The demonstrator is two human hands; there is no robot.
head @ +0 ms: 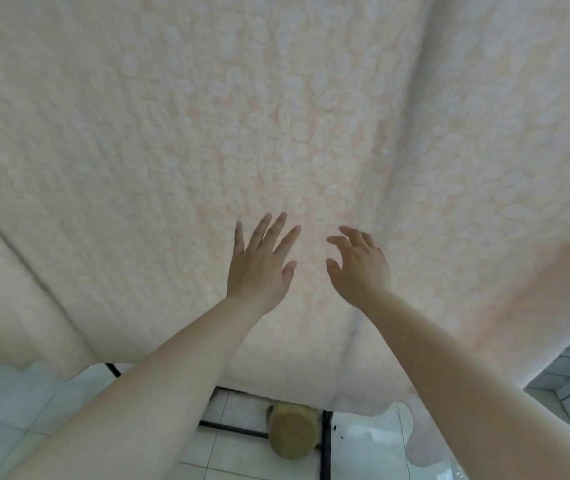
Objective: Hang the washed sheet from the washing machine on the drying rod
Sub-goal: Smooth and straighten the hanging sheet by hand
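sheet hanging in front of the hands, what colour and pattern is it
The sheet is pale peach-pink with a whitish leaf or petal-like print, seen in the head view.

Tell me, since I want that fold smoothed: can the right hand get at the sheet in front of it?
Probably yes. The right hand is raised before the hanging sheet, fingers loosely bent, with nothing between them.

A pale tiled floor [235, 407] carries a tan round object [292, 434] beside dark bars [326, 445].
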